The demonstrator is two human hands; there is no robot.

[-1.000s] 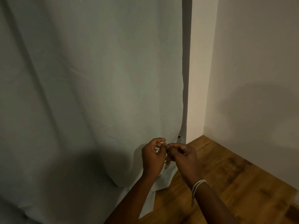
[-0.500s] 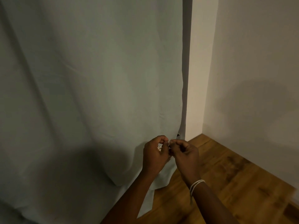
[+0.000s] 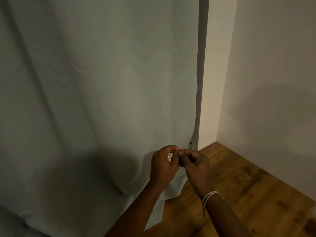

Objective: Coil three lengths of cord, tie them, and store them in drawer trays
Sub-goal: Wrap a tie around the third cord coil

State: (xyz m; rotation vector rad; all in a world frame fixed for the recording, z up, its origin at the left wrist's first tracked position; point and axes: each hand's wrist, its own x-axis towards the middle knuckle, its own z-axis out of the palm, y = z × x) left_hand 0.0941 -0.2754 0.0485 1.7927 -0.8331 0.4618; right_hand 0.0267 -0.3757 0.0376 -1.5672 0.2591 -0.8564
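Both grips are pinched on a small pale cord (image 3: 169, 157) held in the air before the curtain (image 3: 102, 100), left hand (image 3: 163, 165) touching right hand (image 3: 195, 166) fingertip to fingertip, so I judge tying underway, with no drawer trays in view.

Readable text: you had none in view.
Curtain (image 3: 102, 100): plain, no print or label showed.
Wall (image 3: 273, 65): bare, you saw no sign or number.
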